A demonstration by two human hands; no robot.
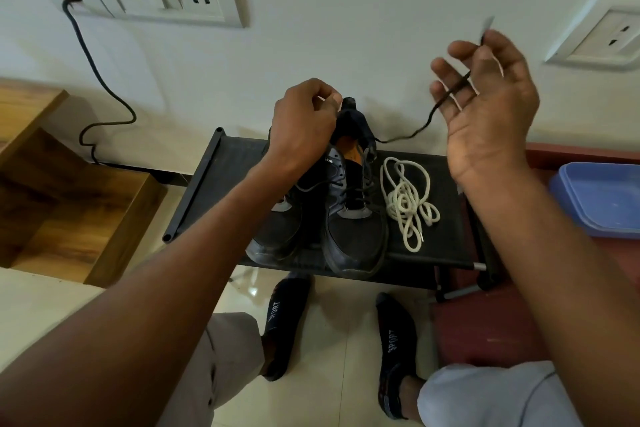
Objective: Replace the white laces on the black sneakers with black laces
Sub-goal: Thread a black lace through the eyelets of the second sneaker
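We read "SPORT" on both socks (394,347). Our left hand (304,125) pinches the collar of the right-side black sneaker (356,218) on the black rack (214,184). Our right hand (485,104), raised beside it, grips the black lace (412,132) running from the sneaker. White laces (408,201) lie coiled just right, short of the rack's edge.

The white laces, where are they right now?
In the head view, the white laces lie in a loose pile on the black rack, just right of the right-hand sneaker, below the raised right hand.
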